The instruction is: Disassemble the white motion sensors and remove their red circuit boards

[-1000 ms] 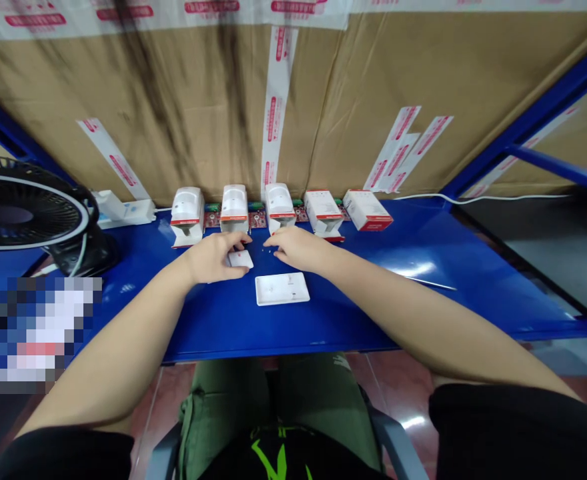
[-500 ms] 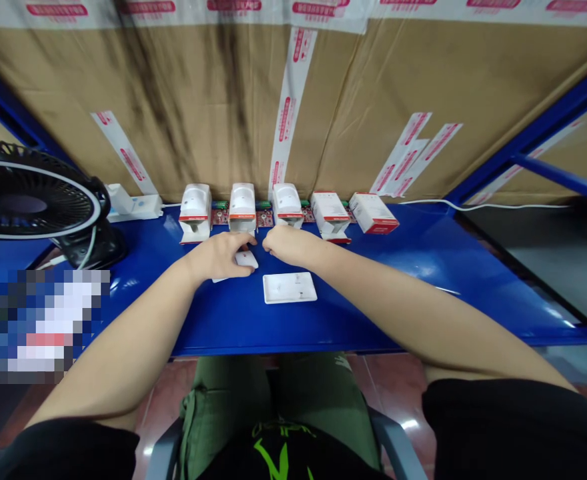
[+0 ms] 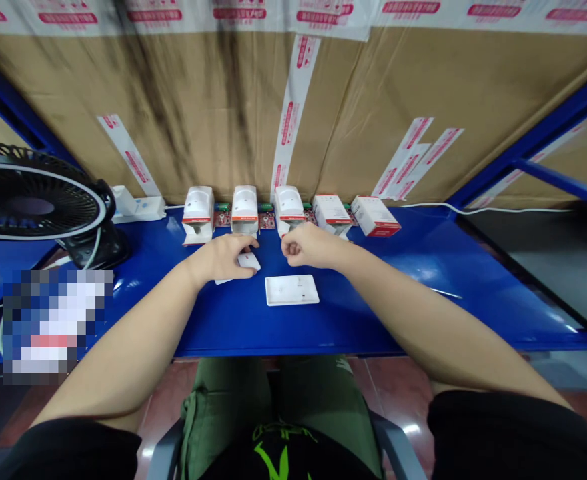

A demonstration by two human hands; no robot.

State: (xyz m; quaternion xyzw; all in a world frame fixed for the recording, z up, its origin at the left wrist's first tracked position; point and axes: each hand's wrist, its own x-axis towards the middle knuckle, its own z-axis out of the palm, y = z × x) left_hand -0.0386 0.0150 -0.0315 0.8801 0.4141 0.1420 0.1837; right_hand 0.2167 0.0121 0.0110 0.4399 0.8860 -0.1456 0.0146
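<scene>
My left hand [image 3: 223,257] rests over a white flat plastic cover [image 3: 249,262] on the blue table, its thumb and fingers around the piece; part of the cover is hidden under the palm. My right hand [image 3: 307,245] is held closed, fingertips pinched together, in front of the third white-and-red box. Whatever it may hold is too small to make out. Between me and the hands lies a shallow white plastic housing [image 3: 292,291], hollow side up, touched by neither hand.
Along the back stand open boxes with white domed devices [image 3: 198,203], and a closed white-and-red box [image 3: 375,217]. Red circuit boards [image 3: 267,221] show between them. A black fan [image 3: 38,207] and a white power strip [image 3: 143,209] are at left. A thin rod [image 3: 445,293] lies right.
My right hand has shifted to the right, away from the left hand, with its fingers still curled. The left hand stays on the white cover. The view has tilted slightly.
</scene>
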